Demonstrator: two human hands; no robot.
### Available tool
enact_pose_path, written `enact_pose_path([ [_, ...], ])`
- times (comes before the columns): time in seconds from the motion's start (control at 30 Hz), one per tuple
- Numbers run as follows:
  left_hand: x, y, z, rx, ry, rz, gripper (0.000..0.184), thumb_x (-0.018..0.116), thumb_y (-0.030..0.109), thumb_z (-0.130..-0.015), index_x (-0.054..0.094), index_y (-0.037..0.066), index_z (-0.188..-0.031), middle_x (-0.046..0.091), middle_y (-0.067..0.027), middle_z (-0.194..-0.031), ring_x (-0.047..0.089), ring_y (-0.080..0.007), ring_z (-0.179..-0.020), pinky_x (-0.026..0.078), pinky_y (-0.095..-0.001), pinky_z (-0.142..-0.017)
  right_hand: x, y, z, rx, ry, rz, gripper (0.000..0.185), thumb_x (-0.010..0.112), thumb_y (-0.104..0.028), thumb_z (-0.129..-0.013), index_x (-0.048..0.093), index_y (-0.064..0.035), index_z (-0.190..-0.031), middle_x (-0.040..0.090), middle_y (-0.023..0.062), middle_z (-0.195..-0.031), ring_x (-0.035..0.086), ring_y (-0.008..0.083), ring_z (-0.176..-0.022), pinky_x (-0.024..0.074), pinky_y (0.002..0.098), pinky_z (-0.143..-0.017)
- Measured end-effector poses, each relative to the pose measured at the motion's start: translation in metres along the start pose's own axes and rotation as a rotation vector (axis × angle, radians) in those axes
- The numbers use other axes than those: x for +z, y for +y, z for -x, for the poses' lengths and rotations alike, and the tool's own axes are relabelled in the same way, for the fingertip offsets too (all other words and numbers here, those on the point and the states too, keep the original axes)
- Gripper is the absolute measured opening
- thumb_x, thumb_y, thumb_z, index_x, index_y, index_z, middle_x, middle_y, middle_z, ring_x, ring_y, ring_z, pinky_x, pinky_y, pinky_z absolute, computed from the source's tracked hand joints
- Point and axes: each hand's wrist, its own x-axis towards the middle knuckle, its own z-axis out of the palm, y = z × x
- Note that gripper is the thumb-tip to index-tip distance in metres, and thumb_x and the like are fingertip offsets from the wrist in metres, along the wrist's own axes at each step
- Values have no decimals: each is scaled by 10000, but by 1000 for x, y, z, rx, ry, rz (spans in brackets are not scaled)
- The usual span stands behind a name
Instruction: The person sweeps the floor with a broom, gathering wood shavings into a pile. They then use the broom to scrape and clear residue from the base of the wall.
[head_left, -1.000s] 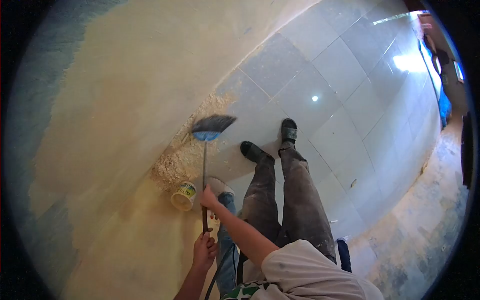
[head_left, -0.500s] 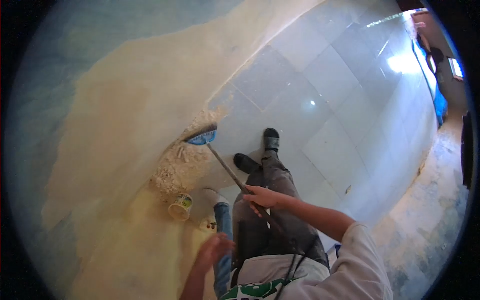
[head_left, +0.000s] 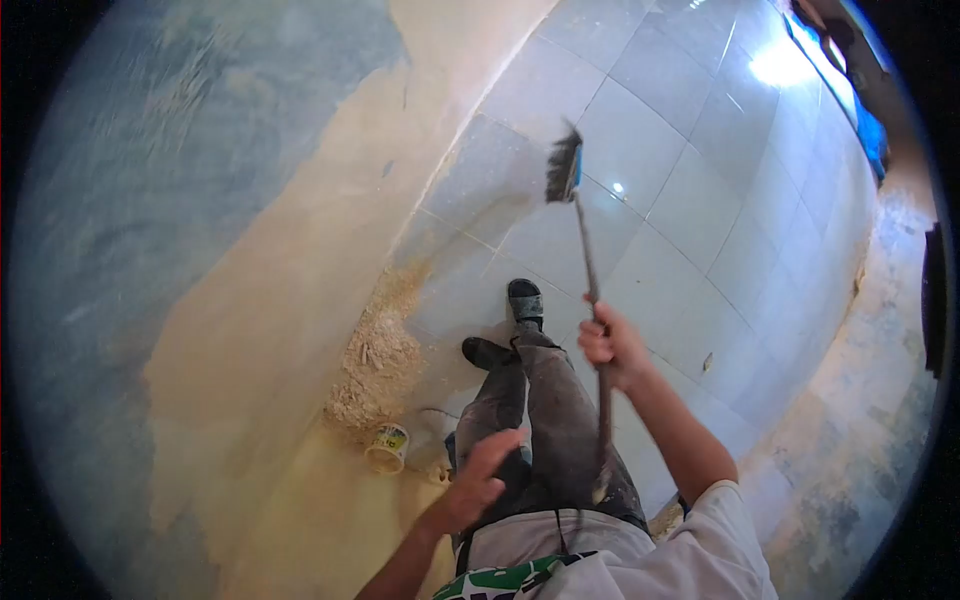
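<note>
My right hand (head_left: pixel 615 343) is wrapped round the stick of a broom (head_left: pixel 568 172) with dark bristles and a blue head. The broom head is off to the upper middle, above the grey floor tiles (head_left: pixel 650 130), and its stick slants back past my thigh. My left hand (head_left: pixel 478 488) holds nothing; its fingers are apart in front of my left leg. A heap of pale debris (head_left: pixel 375 365) lies along the foot of the wall, left of my feet.
A small tub with a printed label (head_left: pixel 387 450) lies at the near end of the heap. The wall (head_left: pixel 260 290) with beige and blue-grey patches runs along the left. My sandalled feet (head_left: pixel 505 325) stand on the tiles. Something blue (head_left: pixel 868 140) is at the far right.
The broom has lifted off the debris heap and swung right, over the tiles. My right hand has moved right and up with it. My left hand has shifted right, towards my legs.
</note>
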Motion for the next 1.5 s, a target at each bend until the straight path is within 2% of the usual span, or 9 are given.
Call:
enact_pose_path([
  [0.23, 20, -3, -9, -92, -278, 161, 453, 236, 295, -969, 524, 30, -1198, 521, -95, -1221, 425, -229, -1171, 248, -365, -1021, -36, -178, -71, -180, 309, 381, 471, 366, -494, -917, 378, -47, -770, 341, -5, -549, 270, 51, -367, 231, 183, -287],
  [0.3, 23, -2, -2, -91, -161, 269, 426, 257, 258, -972, 599, 32, -1091, 599, -84, -1087, 506, -217, -1054, 331, -341, -956, -38, -206, -91, -473, 467, 975, 409, 387, -470, -920, 476, -73, -965, 408, 19, -573, 333, 66, -377, 254, 198, -302],
  [0.33, 21, -11, 8, -207, -169, 234, 417, 275, 259, -971, 602, 22, -1076, 608, -85, -1036, 517, -216, -1023, 353, -333, -931, -42, -227, -106, -508, 589, 1242, 308, 372, -357, -930, 505, -95, -1021, 493, 89, -582, 478, 172, -422, 385, 306, -349],
  [0.43, 11, -46, 29, -407, -179, 337, 344, 356, 243, -958, 601, 24, -1056, 602, -87, -927, 534, -215, -948, 386, -317, -881, -26, -269, -126, -774, 868, 2236, 267, 379, -225, -914, 498, -114, -1125, 633, 190, -847, 634, 315, -828, 488, 462, -663],
  [0.47, 9, -50, 26, -455, -124, 164, 308, 393, 251, -942, 597, 53, -1062, 582, -92, -958, 523, -224, -966, 391, -336, -873, -3, -269, -123, -718, 1103, 2397, 256, 401, -213, -908, 544, -138, -1107, 653, 140, -849, 646, 284, -809, 509, 426, -650],
  [0.63, 4, -137, 52, -461, 126, -609, 281, 517, 296, -871, 558, 171, -1119, 471, -113, -1139, 462, -290, -1053, 390, -403, -882, 31, -259, -184, -762, 1053, 2868, 239, 410, -183, -905, 638, -115, -922, 663, 69, -746, 657, 240, -673, 513, 364, -537],
  [1.0, 13, -239, 22, -1121, 89, -625, 322, 558, 371, -789, 528, 266, -1092, 368, -184, -1270, 387, -401, -1158, 360, -458, -948, 57, -24, -156, -735, 443, 2983, 123, 536, -148, -806, 655, -118, -808, 652, 32, -701, 653, 205, -653, 495, 350, -469],
  [1.27, -10, -253, 17, -932, 206, -826, 203, 589, 333, -748, 558, 195, -893, 493, -131, -1101, 506, -357, -1003, 427, -434, -842, 5, 73, -148, -548, -63, 2632, 218, 562, -179, -770, 651, -200, -968, 652, 65, -742, 652, 243, -689, 490, 366, -541],
  [1.5, 5, -272, 23, -532, 506, -940, 178, 607, 300, -732, 578, 182, -862, 472, -69, -1031, 448, -272, -1016, 353, -474, -830, -56, -24, -58, -325, 373, 2514, 332, 489, -232, -866, 534, -342, -1176, 646, 101, -798, 639, 267, -718, 497, 396, -571],
])
